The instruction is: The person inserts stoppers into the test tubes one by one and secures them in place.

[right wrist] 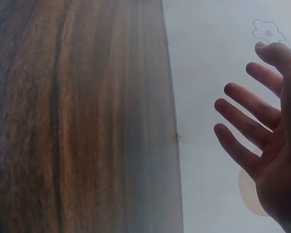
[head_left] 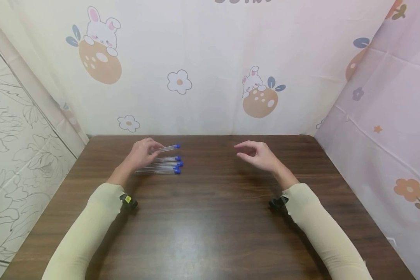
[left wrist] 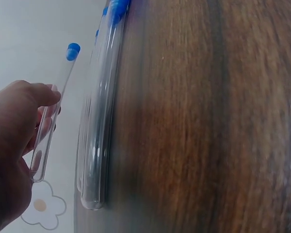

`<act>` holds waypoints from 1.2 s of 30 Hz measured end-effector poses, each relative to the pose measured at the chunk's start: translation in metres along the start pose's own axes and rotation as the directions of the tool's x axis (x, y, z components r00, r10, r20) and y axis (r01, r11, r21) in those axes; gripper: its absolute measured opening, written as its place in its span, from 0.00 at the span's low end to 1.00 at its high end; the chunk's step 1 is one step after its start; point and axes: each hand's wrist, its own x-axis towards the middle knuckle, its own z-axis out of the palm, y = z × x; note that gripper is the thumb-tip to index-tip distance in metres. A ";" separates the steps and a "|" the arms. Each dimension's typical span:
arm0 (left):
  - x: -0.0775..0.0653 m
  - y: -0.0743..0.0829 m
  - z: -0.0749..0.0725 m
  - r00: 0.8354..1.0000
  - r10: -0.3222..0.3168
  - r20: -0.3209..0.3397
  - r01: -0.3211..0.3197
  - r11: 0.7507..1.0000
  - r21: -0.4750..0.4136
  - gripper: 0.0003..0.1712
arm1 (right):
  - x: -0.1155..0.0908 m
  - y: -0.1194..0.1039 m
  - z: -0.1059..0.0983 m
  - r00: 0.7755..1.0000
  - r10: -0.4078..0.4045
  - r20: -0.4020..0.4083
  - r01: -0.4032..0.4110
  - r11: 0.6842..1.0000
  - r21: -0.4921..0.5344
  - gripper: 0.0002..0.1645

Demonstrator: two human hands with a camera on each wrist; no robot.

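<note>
My left hand (head_left: pixel 144 152) pinches a clear test tube (head_left: pixel 168 148) with a blue cap between thumb and fingers. In the left wrist view the held test tube (left wrist: pixel 52 116) slants upward, its blue cap at the top, apart from the others. Several more capped test tubes (head_left: pixel 161 167) lie side by side on the table, close below the left hand, their caps pointing right; the hand and wrist cover some of their left ends. On the right, my right hand (head_left: pixel 259 154) hovers over the table's far part, fingers spread and holding nothing, as the right wrist view (right wrist: pixel 266 121) shows.
The brown wooden table (head_left: pixel 210 217) reaches to a pale curtain (head_left: pixel 210 70) printed with rabbits and flowers behind it. More printed cloth (head_left: pixel 381 155) hangs at the right, and a flower-patterned panel (head_left: pixel 14 147) stands at the left. Small black cameras sit at both wrists.
</note>
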 end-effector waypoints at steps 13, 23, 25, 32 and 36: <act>0.001 -0.007 0.003 0.996 -0.067 0.056 0.066 0.998 0.017 0.13 | -0.002 0.002 -0.001 1.000 -0.014 0.011 0.014 0.999 -0.043 0.20; 0.000 -0.011 0.004 0.974 -0.174 0.146 0.166 0.984 0.061 0.14 | -0.002 -0.003 -0.001 1.000 -0.002 0.023 0.004 0.998 -0.058 0.19; 0.000 -0.011 0.005 0.964 -0.203 0.172 0.195 0.979 0.064 0.14 | -0.001 -0.002 -0.001 1.000 -0.007 0.021 0.008 0.998 -0.061 0.19; -0.001 -0.012 0.008 0.955 -0.230 0.186 0.221 0.973 0.069 0.14 | -0.002 0.001 0.001 1.000 -0.015 0.001 0.015 0.997 -0.075 0.16; -0.002 -0.012 0.008 0.955 -0.231 0.187 0.221 0.972 0.074 0.14 | -0.002 0.002 0.001 1.000 -0.010 0.002 0.011 0.998 -0.067 0.16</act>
